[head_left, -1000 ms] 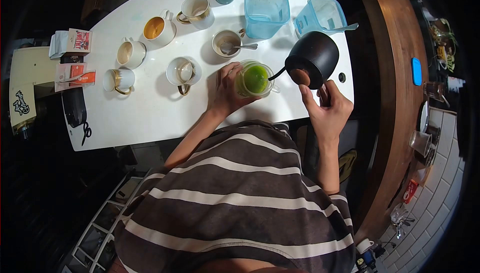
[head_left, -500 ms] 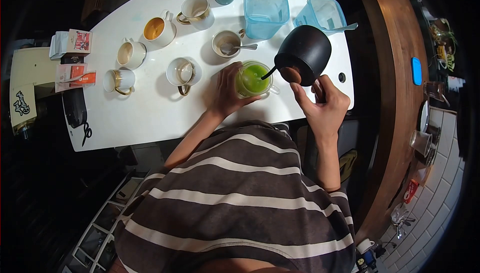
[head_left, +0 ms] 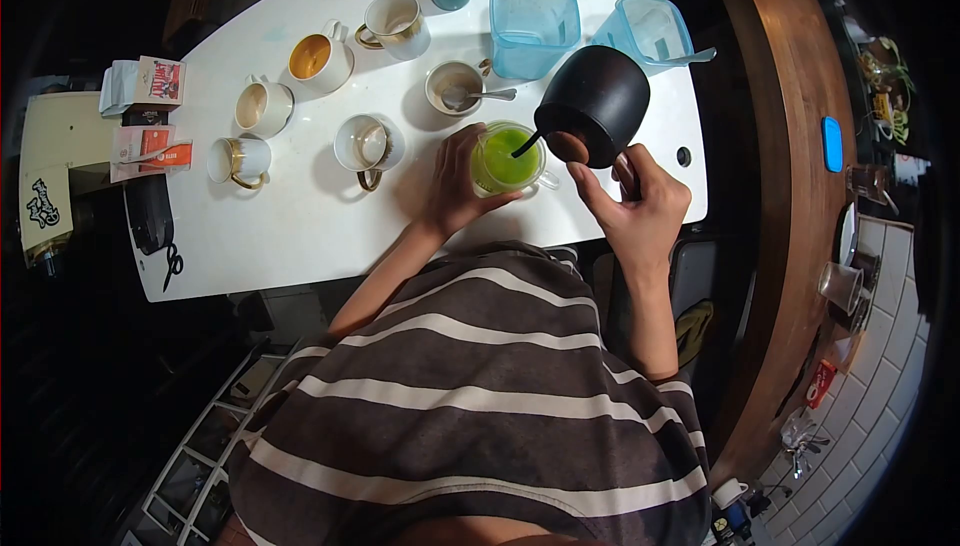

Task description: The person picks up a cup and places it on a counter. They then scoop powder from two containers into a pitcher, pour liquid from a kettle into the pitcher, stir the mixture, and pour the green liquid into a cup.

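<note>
A clear glass mug [head_left: 507, 158] with bright green liquid in it stands near the front edge of the white table [head_left: 300, 246]. My left hand [head_left: 462, 182] is wrapped round its left side. Tilted over the mug is a black gooseneck kettle [head_left: 595, 104], its thin spout pointing down into the mug's mouth. The kettle's handle is in my right hand [head_left: 640, 196], thumb on top near the lid. Whether water is flowing is hard to make out. Just behind the mug sits a cup [head_left: 454, 87] with a spoon [head_left: 490, 95] in it.
Several mugs stand to the left, among them a gold-lined mug [head_left: 318, 59] and a clear-looking cup [head_left: 365, 146]. Two blue plastic tubs, a larger tub [head_left: 534, 31] and a smaller tub [head_left: 648, 31], stand behind the kettle. Scissors [head_left: 173, 262] lie at the left edge.
My right hand has moved the kettle slightly left, and its spout now sits further over the mug. The left hand and the mug have stayed in place.
</note>
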{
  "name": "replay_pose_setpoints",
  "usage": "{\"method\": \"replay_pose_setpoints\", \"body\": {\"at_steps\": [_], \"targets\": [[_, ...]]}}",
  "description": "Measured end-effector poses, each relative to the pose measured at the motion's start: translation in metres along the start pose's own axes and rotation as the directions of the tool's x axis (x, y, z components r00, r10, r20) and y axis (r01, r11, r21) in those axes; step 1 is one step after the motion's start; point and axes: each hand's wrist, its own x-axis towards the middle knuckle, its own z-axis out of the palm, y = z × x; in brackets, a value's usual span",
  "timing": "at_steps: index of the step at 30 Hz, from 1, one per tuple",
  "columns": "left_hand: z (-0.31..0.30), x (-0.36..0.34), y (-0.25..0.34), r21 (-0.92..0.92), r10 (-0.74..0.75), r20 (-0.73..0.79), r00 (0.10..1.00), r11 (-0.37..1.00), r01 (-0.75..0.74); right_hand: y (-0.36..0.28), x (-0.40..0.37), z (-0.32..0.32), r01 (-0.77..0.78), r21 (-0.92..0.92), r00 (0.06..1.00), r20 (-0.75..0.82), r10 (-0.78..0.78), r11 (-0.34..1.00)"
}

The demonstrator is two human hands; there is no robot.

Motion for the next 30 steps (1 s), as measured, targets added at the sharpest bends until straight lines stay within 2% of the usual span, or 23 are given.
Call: {"method": "replay_pose_setpoints", "body": {"at_steps": [8, 17, 30], "targets": [[0.001, 0.0, -0.002, 0.007, 0.031, -0.008, 0.999, 1.0, -0.031, 0.001, 0.0, 0.002, -0.001, -0.023, 1.0, 0.021, 0.002, 1.0], [0.007, -0.001, -0.009, 0.007, 0.058, -0.03, 0.998, 0.998, -0.058, 0.011, -0.004, 0.011, -0.033, 0.042, 0.999, -0.034, 0.035, 0.999], [0.008, -0.003, -0.01, 0.01, 0.016, -0.013, 1.0, 1.0, -0.016, 0.018, -0.01, 0.016, -0.024, -0.031, 0.999, -0.046, 0.022, 0.999]]}}
